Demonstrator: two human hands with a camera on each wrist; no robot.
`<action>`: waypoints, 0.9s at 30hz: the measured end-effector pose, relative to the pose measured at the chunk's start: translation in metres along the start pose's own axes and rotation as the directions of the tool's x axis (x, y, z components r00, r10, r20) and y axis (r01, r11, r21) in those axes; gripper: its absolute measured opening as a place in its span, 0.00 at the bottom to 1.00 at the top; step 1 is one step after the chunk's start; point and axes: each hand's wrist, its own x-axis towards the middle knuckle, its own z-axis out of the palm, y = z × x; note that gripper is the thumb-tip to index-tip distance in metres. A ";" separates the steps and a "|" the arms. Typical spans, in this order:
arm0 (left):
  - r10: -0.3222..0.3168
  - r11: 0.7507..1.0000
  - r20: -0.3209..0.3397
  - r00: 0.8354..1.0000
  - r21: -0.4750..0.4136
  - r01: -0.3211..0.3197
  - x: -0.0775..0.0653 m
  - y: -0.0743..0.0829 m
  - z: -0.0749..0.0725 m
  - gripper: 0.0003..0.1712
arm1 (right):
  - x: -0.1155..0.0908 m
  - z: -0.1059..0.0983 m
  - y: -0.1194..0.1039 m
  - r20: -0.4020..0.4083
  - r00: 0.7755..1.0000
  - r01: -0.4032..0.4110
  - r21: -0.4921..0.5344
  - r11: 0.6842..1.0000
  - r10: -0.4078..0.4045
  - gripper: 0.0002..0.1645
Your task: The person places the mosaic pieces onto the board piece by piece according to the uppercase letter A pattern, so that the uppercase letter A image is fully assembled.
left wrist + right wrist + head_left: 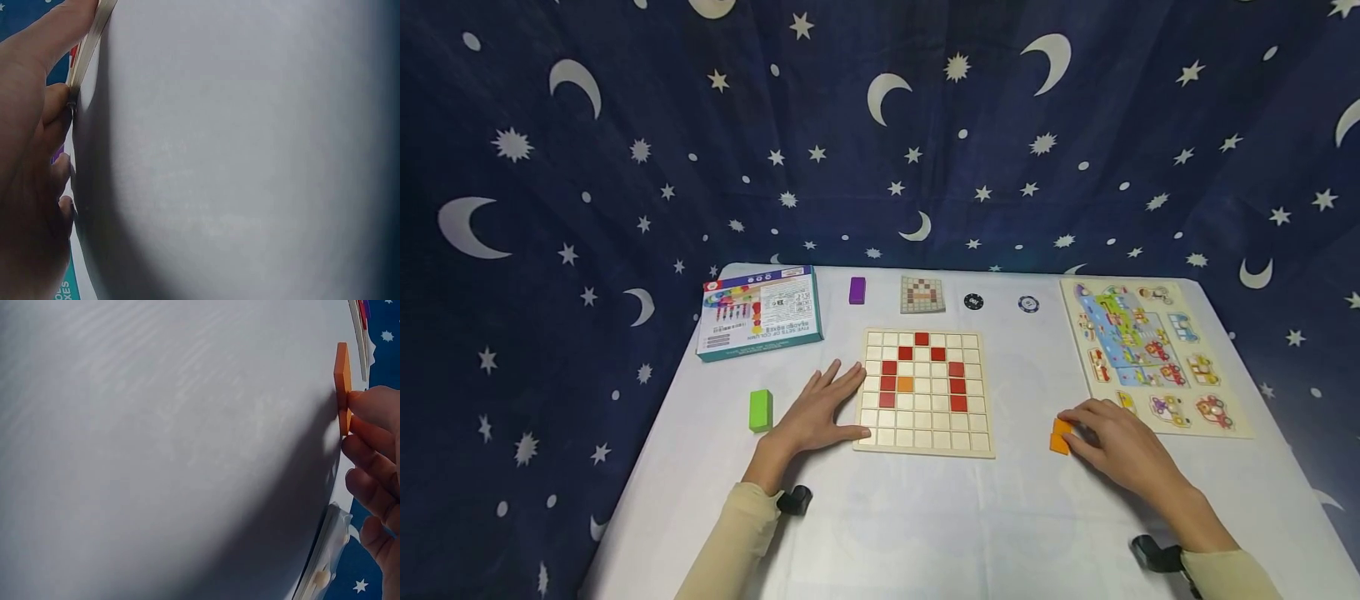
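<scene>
A pale wooden grid board (923, 452) lies in front of me, with several red square tiles (957, 386) forming an arch pattern and one orange tile (906, 384) inside it. My left hand (816, 417) rests with fingers spread along the board's left edge, thumb at its lower corner. To the right of the board, my right hand (1120, 446) pinches an orange tile (1062, 426) between thumb and fingers. Another orange tile (1058, 444) lies right against it. In the right wrist view, the thumb presses the orange tiles (341, 372) near the white tabletop.
Left of my left hand stands a green block (761, 411). Behind are a boxed set (762, 312), a purple block (857, 291), a small pattern card (922, 295), a black chip (973, 302) and a blue-white chip (1028, 304). A vehicle puzzle board (1213, 329) lies far right.
</scene>
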 end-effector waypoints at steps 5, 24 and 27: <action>0.005 1.000 -0.008 1.000 -0.002 -0.005 0.000 -0.001 0.001 0.62 | -0.005 0.002 0.003 -0.029 0.999 0.025 -0.012 1.000 -0.025 0.23; -0.001 1.000 -0.006 1.000 -0.007 0.001 0.000 0.001 0.000 0.62 | -0.003 -0.003 0.004 0.030 0.999 -0.039 -0.012 0.999 0.040 0.19; 0.004 1.000 -0.008 1.000 -0.009 -0.004 0.000 0.001 0.000 0.62 | -0.003 -0.003 0.003 0.027 0.998 -0.049 -0.008 0.999 0.049 0.19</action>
